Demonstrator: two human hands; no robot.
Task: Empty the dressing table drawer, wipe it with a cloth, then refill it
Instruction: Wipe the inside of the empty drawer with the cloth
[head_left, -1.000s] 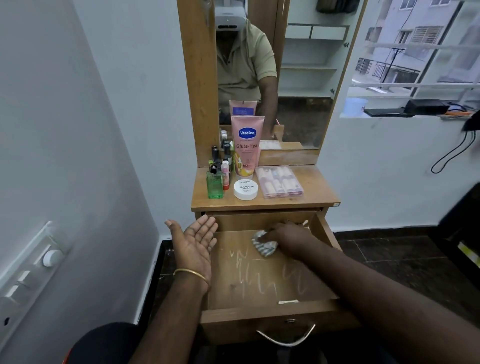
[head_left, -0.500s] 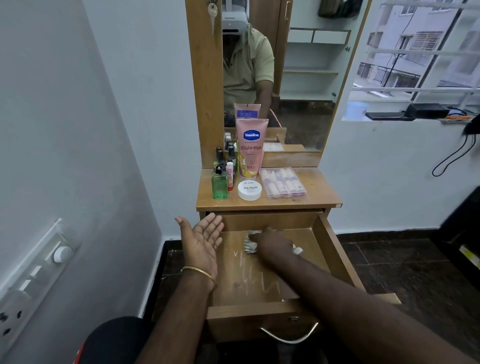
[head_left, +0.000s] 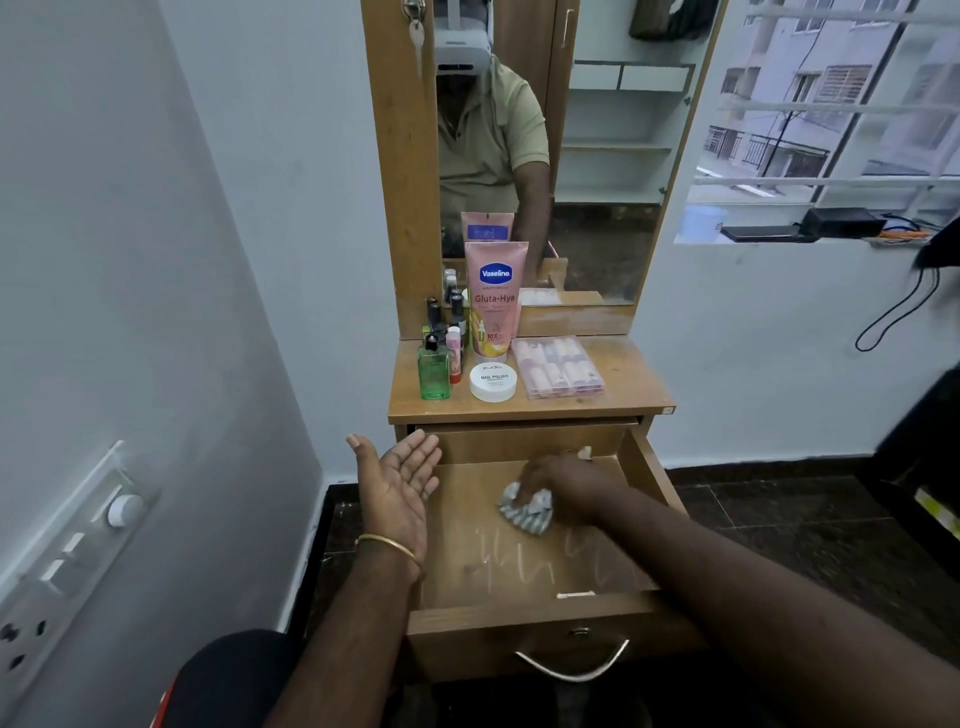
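The wooden drawer (head_left: 524, 629) of the dressing table is pulled out, its floor bare except for pale streaks and a small white stick (head_left: 575, 594) near the front. My right hand (head_left: 561, 486) presses a crumpled grey-and-white cloth (head_left: 525, 512) onto the drawer floor near the back. My left hand (head_left: 397, 486) hovers palm up with fingers spread over the drawer's left edge, holding nothing. On the tabletop (head_left: 634, 384) stand a pink Vaseline tube (head_left: 495, 301), a green bottle (head_left: 433, 371), small dark bottles (head_left: 441, 312), a white nail polish jar (head_left: 493, 382) and a clear case (head_left: 558, 366).
A mirror (head_left: 597, 156) rises behind the tabletop and reflects a person. A white wall with a switch panel (head_left: 67, 561) stands close on the left. A window sill with black devices (head_left: 831, 226) and a hanging cable lies to the right. The floor is dark tile.
My right hand has rubbed the cloth across the back of the drawer, left and then back toward the middle. The left hand stayed beside the drawer's left edge.
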